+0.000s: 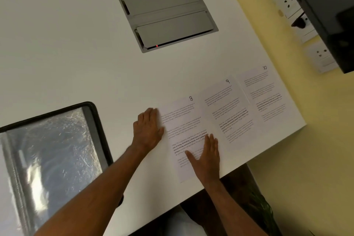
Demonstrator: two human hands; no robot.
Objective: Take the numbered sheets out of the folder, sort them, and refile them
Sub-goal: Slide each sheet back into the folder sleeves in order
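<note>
Three printed sheets lie in a row along the right side of the white table [67,44]. Sheet 8 [181,120] is nearest, sheet 9 [229,113] partly overlaps it, and sheet 10 [268,94] lies at the far right end. My left hand [147,130] rests flat with fingers spread at the left edge of sheet 8. Flat on the lower part of sheet 8 presses my right hand [206,157], its fingertips reaching toward sheet 9. A black folder [95,120] lies open at the left, showing shiny clear plastic sleeves [53,155].
A grey cable-access hatch [166,17] with a small red light is set into the table beyond the sheets. The table's near edge runs diagonally just below my right hand. At the upper right are wall sockets [321,55] and a dark panel [325,5].
</note>
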